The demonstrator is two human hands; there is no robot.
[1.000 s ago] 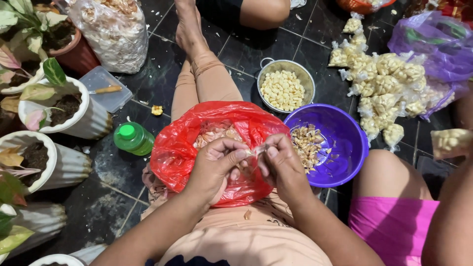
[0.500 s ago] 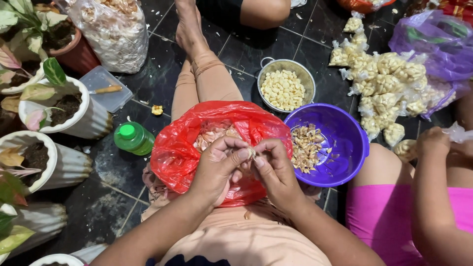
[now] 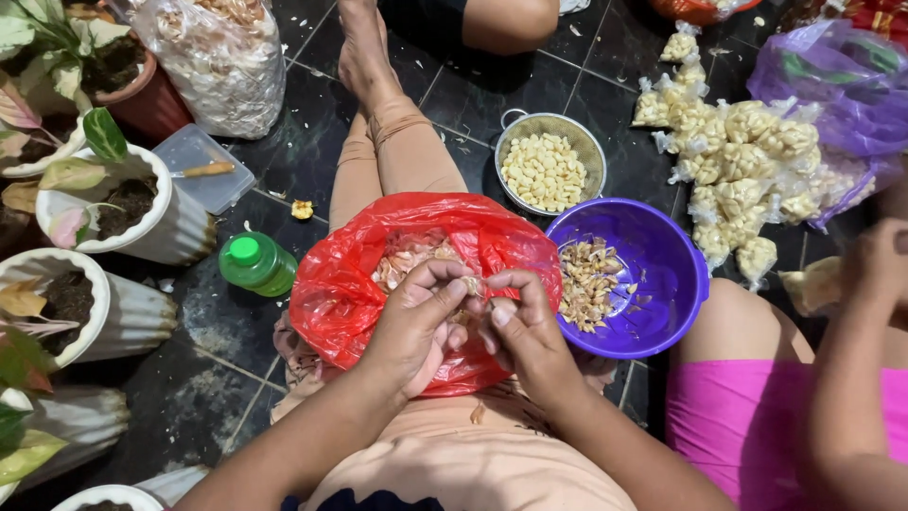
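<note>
Between both sets of fingertips, over lap: small pale garlic clove, pinched from two sides. Left hand curled, thumb and forefinger pressed together on clove's left end, other fingers folded under. Right hand mirrors it, thumb w/ forefinger nipping right end, nail at the skin. Mostly hidden by fingers, so orientation only a judgement: long axis seems to lie roughly left-right between the two hands, tip prob. toward right thumb; cannot tell for sure. Directly beneath fingers: red plastic bag, mouth open, holding unpeeled cloves w/ papery skins. Just right of right-hand fingers: purple bowl w/ brownish peelings and scraps. Beyond fingertips, farther out: metal strainer of peeled pale cloves. Left of left hand, on dark tiled floor: green-capped bottle, white plant pots, clear lidded box. Far right: another person's arm and pink shorts, small clear packets of cloves piled beside purple plastic bag. Risks, as judgement: clove small, slick once skinned, could pop from pinch and drop back among unpeeled ones in bag or onto floor; nail slip could gouge clove or jab opposite thumb; skin flakes may fall on lap rather than bowl.
</note>
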